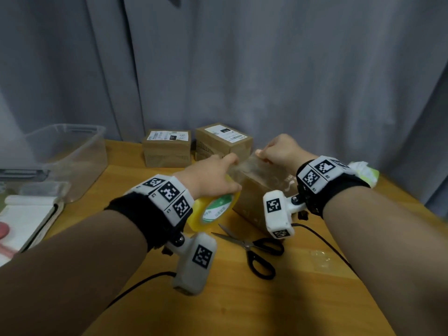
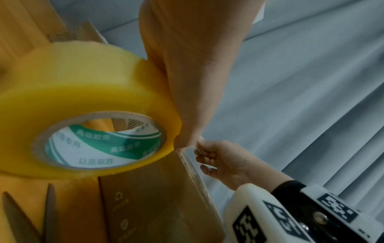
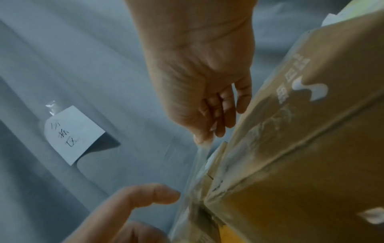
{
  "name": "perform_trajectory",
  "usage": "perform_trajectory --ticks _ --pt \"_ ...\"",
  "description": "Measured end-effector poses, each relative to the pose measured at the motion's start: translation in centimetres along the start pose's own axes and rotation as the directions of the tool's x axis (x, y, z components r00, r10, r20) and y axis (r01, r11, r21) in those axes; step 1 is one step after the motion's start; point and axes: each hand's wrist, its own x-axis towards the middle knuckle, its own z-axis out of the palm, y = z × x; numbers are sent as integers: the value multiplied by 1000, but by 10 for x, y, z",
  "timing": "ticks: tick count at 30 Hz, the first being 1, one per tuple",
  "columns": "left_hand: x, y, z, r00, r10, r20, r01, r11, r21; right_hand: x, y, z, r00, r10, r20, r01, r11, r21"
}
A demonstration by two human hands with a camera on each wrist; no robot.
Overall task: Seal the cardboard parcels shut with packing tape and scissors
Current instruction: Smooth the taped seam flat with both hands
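A clear tape strip [image 1: 247,163] stretches sideways between both hands, just above the parcel [image 1: 257,190]. Right hand [image 1: 278,149] pinches its free end; left hand [image 1: 213,175] grips the tape roll [image 1: 213,212].

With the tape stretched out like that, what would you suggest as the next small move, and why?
Probably lower the stretched tape strip onto the top of the near parcel and press it down. The right hand pinches its free end, the left hand holds the tape roll, and the strip hangs above the parcel.
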Motion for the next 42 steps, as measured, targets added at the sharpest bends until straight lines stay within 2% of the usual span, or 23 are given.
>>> perform_trajectory --ticks 6,16,30,35,42 --pt "10 -4 4 999 -23 25 21 996 82 14 8 14 999 30 43 -31 999 24" --pt "16 -3 7 999 -30 35 26 992 123 19 13 22 998 63 31 -64 997 42" --pt "21 5 2 997 -27 67 16 988 153 23 7 16 992 83 92 -71 989 -132" --pt "25 6 -2 996 -26 85 12 985 170 25 5 16 984 62 169 -40 990 -132" --pt "30 6 1 992 -33 119 15 989 148 25 5 16 983 54 175 -28 989 -148"
